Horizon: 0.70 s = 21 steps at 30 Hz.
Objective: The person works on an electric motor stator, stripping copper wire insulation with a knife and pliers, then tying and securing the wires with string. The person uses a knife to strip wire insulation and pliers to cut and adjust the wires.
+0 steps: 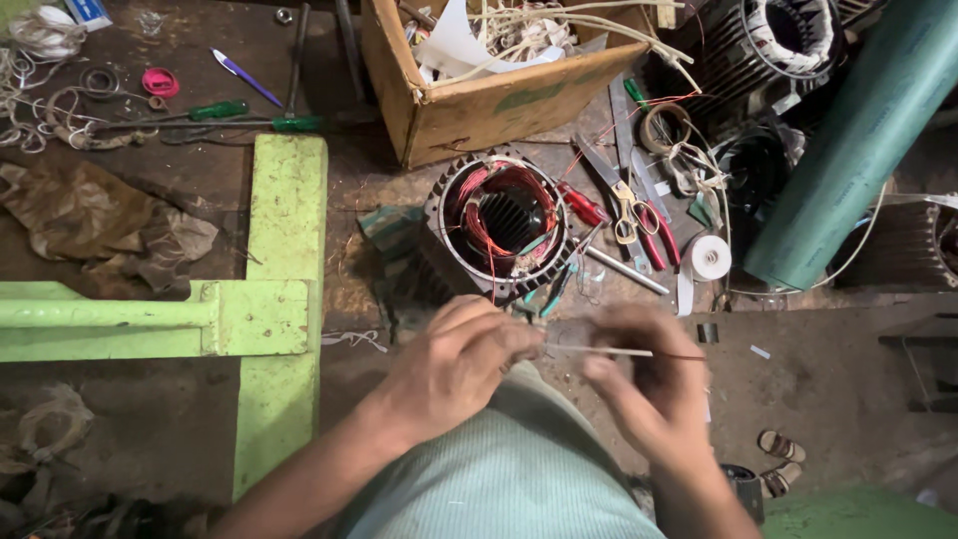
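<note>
Working just below the motor stator [499,222] with its red windings, the left hand [454,367] and right hand [644,384], a little apart, each pinched one end of a thin white sleeve [599,350], seemingly threading wire, which next called for steady feeding.

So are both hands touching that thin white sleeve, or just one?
Touching, both. The head view shows the left hand pinching one end of the thin white sleeve and the right hand closed on the other end, though motion blur softens the right fingers.
</note>
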Motion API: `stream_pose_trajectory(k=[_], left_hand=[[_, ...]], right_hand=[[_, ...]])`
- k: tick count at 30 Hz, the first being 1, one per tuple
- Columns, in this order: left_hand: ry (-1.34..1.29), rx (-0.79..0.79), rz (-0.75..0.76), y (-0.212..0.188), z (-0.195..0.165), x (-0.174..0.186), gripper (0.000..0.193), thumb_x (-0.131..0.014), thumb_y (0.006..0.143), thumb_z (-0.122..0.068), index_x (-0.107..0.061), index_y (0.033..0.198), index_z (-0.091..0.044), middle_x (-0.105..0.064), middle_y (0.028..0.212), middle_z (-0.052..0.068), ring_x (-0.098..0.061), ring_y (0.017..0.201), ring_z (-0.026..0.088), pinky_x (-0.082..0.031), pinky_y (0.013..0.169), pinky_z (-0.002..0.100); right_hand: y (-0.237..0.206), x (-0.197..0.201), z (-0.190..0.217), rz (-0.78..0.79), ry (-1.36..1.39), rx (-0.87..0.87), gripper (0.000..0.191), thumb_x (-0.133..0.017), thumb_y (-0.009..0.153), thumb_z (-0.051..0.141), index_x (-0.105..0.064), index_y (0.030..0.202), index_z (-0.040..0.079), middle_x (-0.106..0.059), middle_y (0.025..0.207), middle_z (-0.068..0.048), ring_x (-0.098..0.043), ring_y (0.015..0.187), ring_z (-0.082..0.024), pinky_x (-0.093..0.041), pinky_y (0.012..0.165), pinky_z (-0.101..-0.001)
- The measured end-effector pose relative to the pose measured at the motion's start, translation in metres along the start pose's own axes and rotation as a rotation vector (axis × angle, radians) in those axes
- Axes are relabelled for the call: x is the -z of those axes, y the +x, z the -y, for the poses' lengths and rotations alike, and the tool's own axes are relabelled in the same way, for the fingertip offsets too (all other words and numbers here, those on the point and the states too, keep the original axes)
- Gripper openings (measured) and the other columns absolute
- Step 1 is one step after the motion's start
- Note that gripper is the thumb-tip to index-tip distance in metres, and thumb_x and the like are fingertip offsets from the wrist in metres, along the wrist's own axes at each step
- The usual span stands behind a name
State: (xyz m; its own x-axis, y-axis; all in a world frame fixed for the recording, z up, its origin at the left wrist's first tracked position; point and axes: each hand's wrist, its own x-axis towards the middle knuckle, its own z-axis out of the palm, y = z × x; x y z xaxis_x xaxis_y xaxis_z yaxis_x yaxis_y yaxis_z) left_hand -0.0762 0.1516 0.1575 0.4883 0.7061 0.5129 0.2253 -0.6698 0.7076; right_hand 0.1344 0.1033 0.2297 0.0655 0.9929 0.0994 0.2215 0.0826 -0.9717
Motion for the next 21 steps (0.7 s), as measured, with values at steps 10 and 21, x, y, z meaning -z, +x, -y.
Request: stream_pose_trajectory(k=[10, 21], left_hand=[[0.152, -0.372, -0.164, -0.017, -0.034, 0.034, 0.022, -0.078, 0.100, -0.021, -0.076, 0.121, -0.016, -0.048, 0.093, -0.005, -0.053, 0.084, 0.012, -0.047, 0.069, 0.030], [0.455, -0.095, -0.376, 0.020, 0.075, 0.006, 0.015, -0.085, 0.097, -0.019, -0.071, 0.096, -0.015, -0.055, 0.082, -0.002, -0.054, 0.074, 0.015, -0.045, 0.065, 0.032]], right_hand=[[-0.029, 0.008, 0.033, 0.338, -0.405, 0.726, 0.012, -0.084, 0.083, 0.012, -0.075, 0.085, 0.005, -0.071, 0.073, -0.004, -0.068, 0.061, -0.014, -0.054, 0.055, -0.0265], [-0.027, 0.021, 0.010, 0.380, -0.302, 0.786, 0.014, -0.087, 0.078, 0.010, -0.073, 0.080, 0.008, -0.072, 0.072, 0.001, -0.069, 0.061, -0.009, -0.054, 0.055, -0.0210]])
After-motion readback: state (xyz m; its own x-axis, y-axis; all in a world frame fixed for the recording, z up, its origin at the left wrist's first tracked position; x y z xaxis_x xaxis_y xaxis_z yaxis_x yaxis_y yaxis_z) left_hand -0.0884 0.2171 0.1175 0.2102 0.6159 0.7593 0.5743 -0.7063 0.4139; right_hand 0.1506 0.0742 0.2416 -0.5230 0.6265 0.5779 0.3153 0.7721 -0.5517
